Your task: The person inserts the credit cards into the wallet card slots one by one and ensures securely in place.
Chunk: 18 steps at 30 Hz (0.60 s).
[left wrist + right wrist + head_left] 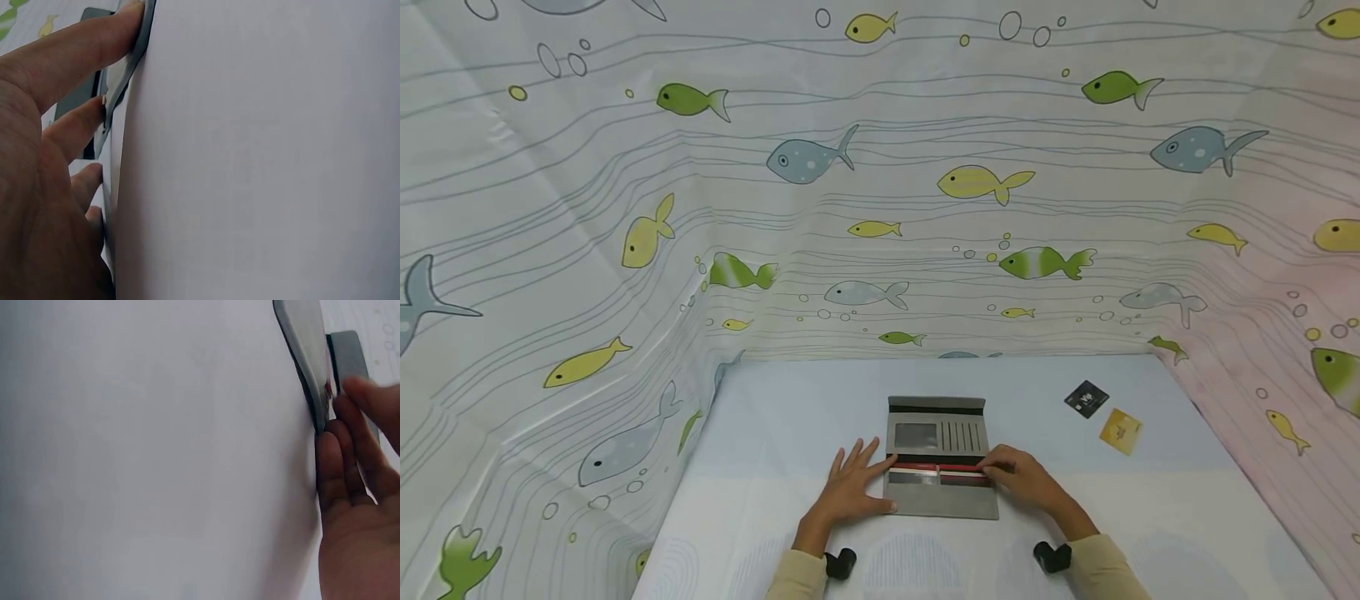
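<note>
A grey wallet (940, 502) lies unfolded on the table, with a clear window and several card slots in its upper part. Red and white card edges (962, 474) show along the pockets of its lower part. My left hand (850, 490) is spread at the left side, thumb and index finger touching the wallet's edge. In the left wrist view, the thumb (94, 40) presses on that edge. At the right side, my right hand (1018, 477) has its fingers bent and pinches the wallet's edge beside the red strip; the exact grip is partly hidden.
A black card (1087, 399) and a gold card (1122, 431) lie on the pale table to the right, beyond the right hand. Fish-patterned sheeting (925, 275) stands around the table at the back and both sides.
</note>
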Available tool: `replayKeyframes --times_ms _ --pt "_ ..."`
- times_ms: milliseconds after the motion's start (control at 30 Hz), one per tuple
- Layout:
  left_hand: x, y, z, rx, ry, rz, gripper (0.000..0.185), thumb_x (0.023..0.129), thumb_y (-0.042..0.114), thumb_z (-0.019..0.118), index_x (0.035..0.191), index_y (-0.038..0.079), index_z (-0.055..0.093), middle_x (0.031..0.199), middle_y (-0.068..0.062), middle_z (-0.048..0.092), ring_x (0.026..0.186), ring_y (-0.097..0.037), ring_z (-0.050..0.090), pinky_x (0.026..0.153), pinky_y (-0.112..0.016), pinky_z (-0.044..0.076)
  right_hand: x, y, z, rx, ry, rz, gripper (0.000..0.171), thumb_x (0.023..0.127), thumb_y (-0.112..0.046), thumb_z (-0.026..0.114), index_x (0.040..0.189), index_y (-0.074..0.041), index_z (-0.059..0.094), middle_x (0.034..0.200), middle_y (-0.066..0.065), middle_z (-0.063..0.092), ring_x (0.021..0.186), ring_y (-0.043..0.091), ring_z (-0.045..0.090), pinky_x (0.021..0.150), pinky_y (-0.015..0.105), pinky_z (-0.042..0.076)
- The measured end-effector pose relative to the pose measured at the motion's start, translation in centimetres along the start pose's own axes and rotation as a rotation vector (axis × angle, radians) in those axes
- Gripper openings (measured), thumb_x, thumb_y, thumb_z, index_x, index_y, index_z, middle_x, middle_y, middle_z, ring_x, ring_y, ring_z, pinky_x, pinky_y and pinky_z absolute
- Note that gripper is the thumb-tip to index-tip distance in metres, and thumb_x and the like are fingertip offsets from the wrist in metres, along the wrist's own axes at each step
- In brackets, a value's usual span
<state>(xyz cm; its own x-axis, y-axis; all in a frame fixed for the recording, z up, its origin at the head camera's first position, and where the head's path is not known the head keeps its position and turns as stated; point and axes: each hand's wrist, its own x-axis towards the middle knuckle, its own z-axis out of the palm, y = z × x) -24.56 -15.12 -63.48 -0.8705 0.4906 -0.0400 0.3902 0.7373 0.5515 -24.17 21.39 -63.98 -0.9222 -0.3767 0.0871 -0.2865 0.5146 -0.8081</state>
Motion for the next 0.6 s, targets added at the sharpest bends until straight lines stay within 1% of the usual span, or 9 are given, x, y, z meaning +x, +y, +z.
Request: replayKeyframes --times_ms 200,333,500,600 --pt "0.0 0.1 0.1 0.020 -0.005 -0.011 0.081 0.079 0.058 0.076 0.150 0.030 0.048 0.166 -0.011 0.024 0.155 -0.041 0.014 0.121 -0.066 0.003 -0.7 0.2 -1.1 0.001 0.114 0.065 0.013 0.097 -0.022 0.065 0.104 -0.017 0.075 0.101 -0.002 0.070 0.087 0.001 0.061 0.075 0.022 0.053" --pt "0.0 0.4 0.0 0.015 -0.002 -0.020 0.082 0.079 0.056 0.076 0.150 0.028 0.047 0.166 -0.012 0.024 0.154 -0.041 0.014 0.121 -0.066 0.003 -1.1 0.8 -2.5 0.000 0.178 0.168 0.013 0.097 -0.024 0.066 0.103 -0.016 0.075 0.101 -0.001 0.071 0.082 0.003 0.060 0.071 0.021 0.052" --pt "-0.1 0.5 -0.1 0.010 -0.002 -0.021 0.082 0.079 0.056 0.076 0.150 0.026 0.047 0.166 -0.013 0.025 0.154 -0.042 0.014 0.121 -0.067 0.003 -2.1 2.0 -5.3 -0.038 0.242 0.296 0.020 0.100 -0.026 0.062 0.108 -0.012 0.074 0.107 0.005 0.071 0.086 0.008 0.062 0.071 0.022 0.052" --pt "-0.1 0.4 0.0 0.016 -0.006 -0.025 0.083 0.080 0.058 0.075 0.151 0.027 0.046 0.166 -0.012 0.024 0.154 -0.042 0.013 0.121 -0.067 0.002 -3.0 2.5 -7.7 -0.113 0.257 0.347 0.024 0.102 -0.027 0.058 0.113 -0.011 0.072 0.114 0.009 0.070 0.097 0.016 0.064 0.074 0.025 0.052"
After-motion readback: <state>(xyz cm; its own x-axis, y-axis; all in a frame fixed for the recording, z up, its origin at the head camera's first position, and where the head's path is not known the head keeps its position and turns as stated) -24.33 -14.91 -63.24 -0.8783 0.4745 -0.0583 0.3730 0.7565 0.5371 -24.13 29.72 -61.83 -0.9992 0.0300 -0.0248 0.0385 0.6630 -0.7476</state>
